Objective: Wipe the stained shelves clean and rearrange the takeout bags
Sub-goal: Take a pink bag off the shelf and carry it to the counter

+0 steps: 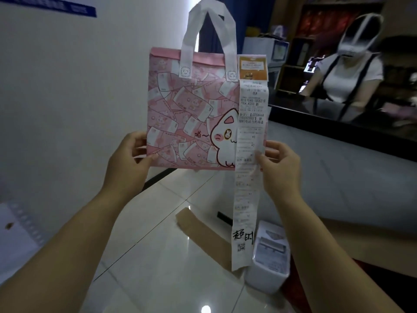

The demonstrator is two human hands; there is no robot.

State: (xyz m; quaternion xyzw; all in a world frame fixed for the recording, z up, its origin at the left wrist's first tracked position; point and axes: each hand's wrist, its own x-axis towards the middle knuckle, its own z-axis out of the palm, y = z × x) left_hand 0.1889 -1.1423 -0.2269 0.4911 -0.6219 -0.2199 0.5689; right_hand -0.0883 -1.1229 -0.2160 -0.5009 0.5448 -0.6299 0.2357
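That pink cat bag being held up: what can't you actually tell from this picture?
- Pink bag, head view: its contents, closed top and printed front hide them.
- Cartoon cat: right half covered by the long receipt.
- Receipt's small print: too blurred to read.
- Stained shelves: none identifiable in the frame.
- Left hand and right hand: fingers behind the bag hidden.

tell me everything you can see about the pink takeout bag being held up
The pink takeout bag is flat and upright, held in the air above the tiled floor. It looks like non-woven fabric, printed with banknotes and a white cartoon cat, with two white loop handles standing up from its folded top edge. A long printed receipt hangs down its right side past the bottom, below an orange slip. The left hand pinches its lower left corner; the right hand holds the lower right edge over the receipt.
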